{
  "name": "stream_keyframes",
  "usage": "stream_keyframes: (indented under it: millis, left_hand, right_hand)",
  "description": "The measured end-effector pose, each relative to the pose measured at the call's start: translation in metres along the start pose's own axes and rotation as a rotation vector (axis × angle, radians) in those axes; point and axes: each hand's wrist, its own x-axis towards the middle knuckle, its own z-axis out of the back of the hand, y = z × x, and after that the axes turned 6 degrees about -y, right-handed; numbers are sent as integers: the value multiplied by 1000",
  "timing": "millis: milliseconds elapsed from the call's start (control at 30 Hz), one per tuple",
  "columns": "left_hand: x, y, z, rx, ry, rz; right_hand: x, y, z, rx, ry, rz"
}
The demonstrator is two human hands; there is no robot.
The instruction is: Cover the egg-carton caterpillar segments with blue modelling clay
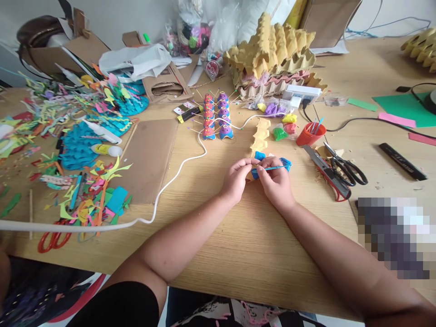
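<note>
My left hand (237, 178) and my right hand (277, 184) meet over the near end of a pale yellow egg-carton strip (260, 136). Between my right thumb and fingers is a thin blue stick-like tool (274, 168), lying nearly level. The left fingertips are pinched together beside its tip; what they hold is too small to make out. Blue clay (260, 156) covers part of the strip by my fingers. Another blue lump (285, 164), perhaps in a wrapper, shows behind my right hand, partly hidden.
Painted egg-carton pieces (208, 116) with pins stand ahead, crossed by a white cable (180, 165). At right are an orange cup (310, 133), a utility knife (327, 170) and black-handled scissors (345, 165). Paper scraps and cardboard (150, 159) lie left; stacked egg trays (272, 54) stand behind.
</note>
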Motion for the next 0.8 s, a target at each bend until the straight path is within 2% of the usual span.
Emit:
stream_keyframes:
  millis: [300, 800]
  left_hand:
    - [-1, 0, 1, -5, 12, -11]
    - [-2, -2, -1, -20, 7, -1]
  right_hand:
    - [0, 1, 1, -9, 1, 23]
    - [2, 8, 0, -51, -2, -62]
